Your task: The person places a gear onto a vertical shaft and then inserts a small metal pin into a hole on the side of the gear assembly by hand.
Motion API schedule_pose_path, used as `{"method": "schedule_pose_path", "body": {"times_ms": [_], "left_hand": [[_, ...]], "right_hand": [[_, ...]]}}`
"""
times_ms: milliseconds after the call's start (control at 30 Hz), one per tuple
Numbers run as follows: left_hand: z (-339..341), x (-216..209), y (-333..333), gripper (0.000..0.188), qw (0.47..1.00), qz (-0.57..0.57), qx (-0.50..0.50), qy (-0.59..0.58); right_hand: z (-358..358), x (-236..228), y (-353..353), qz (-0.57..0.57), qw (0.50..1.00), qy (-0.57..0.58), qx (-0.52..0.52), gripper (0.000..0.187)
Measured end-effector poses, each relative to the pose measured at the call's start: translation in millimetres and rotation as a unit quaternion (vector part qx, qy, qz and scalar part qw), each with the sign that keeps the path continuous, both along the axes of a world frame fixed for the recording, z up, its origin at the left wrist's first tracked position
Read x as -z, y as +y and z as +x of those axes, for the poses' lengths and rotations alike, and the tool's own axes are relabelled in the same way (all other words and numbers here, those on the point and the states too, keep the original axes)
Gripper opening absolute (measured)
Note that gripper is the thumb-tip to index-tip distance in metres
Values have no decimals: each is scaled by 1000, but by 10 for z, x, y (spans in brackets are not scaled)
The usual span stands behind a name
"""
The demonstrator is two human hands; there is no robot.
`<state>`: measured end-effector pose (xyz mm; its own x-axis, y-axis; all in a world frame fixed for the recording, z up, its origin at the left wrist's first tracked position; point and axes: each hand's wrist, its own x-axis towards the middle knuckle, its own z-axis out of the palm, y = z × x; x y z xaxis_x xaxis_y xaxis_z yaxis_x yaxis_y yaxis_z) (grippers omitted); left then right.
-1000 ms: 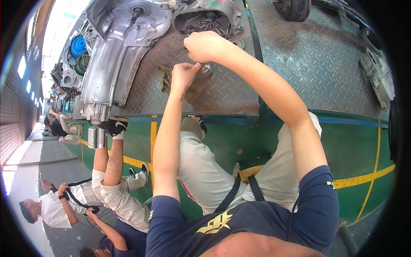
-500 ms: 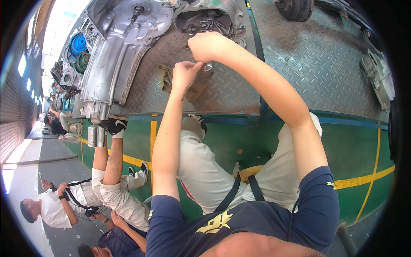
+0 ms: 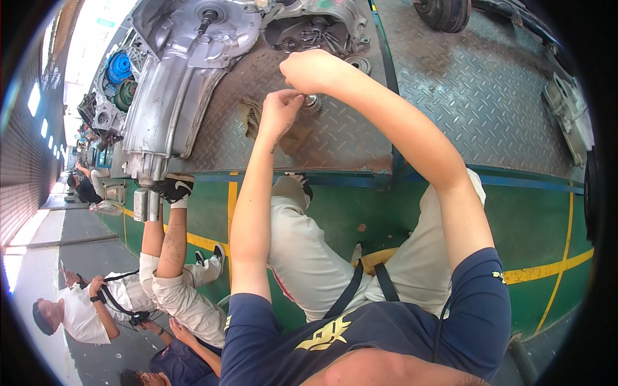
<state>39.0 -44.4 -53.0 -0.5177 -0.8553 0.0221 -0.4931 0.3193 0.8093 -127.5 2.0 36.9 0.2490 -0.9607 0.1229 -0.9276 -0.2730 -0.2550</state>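
My left hand (image 3: 279,114) is closed in a pinch over the metal workbench, with its fingertips beside a small toothed gear (image 3: 313,105). What it pinches is too small to make out. Just above it, my right hand (image 3: 308,69) is curled with its back toward me, so its fingers and anything in them are hidden. A larger gear (image 3: 358,64) lies to the right of that hand. Beyond the hands stands an opened metal housing (image 3: 351,19) with loose bolts (image 3: 328,40) inside. A brown rag (image 3: 251,116) lies partly behind my left wrist.
A large grey gearbox casing (image 3: 168,96) fills the bench's left side. Farther left are parts with a blue disc (image 3: 118,67). The checker-plate bench (image 3: 444,109) extends right, to another metal casing (image 3: 566,116). Other people (image 3: 90,309) are at the lower left.
My right hand has shifted very slightly left and down. The left hand stays nearly in place, its fingers still pinched.
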Motion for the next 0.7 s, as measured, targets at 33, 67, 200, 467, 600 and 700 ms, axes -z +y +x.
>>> {"method": "schedule_pose_path", "body": {"times_ms": [33,67,200,467,600,700], "left_hand": [[-3,-8,10,17,1000,2,5,6],[-4,-21,16,17,1000,2,5,6],[12,-70,11,21,1000,16,-3,-5],[65,-36,-39,24,999,40,-10,0],[14,-48,1,22,998,42,-22,39],[49,-27,-21,21,997,46,-27,53]], "right_hand": [[1,19,-6,-7,1000,-12,-6,17],[-3,36,-14,-13,1000,-25,-13,18],[-23,6,5,-1,999,-24,-22,19],[-120,-130,50,81,997,-8,19,18],[-150,-170,14,138,987,74,36,21],[-152,-219,105,147,985,81,39,24]]}}
